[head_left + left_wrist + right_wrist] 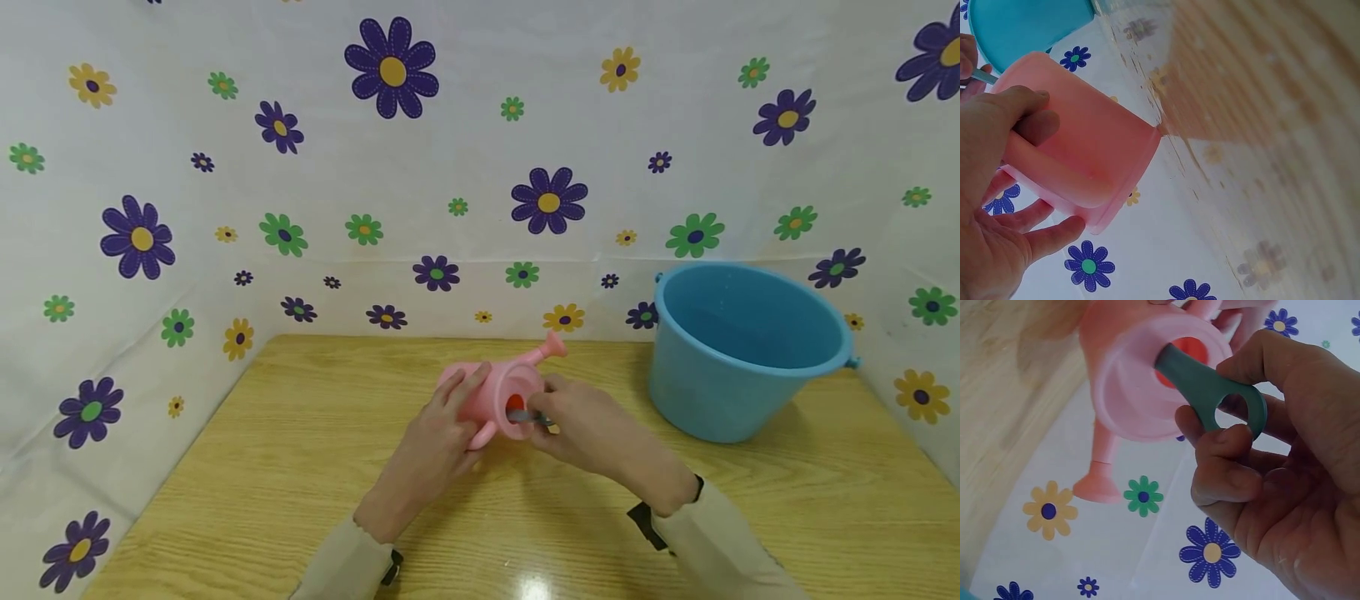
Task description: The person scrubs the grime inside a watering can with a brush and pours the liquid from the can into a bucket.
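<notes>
A pink watering can (480, 400) is tipped on its side above the wooden table, its mouth facing right and its spout pointing away. My left hand (438, 437) grips it around the body and handle, thumb on one side and fingers on the other, as the left wrist view shows. In my right hand (1297, 444) I pinch a grey-green handle with a ring end (1200, 381). Its front part goes into the can's mouth, so I cannot tell what tool it belongs to. Something red (1190, 350) shows inside the can.
A large blue bucket (735, 392) stands upright on the table (315, 467) to the right, beyond my right hand. White cloth with flower prints (465, 142) hangs behind the table and along its sides.
</notes>
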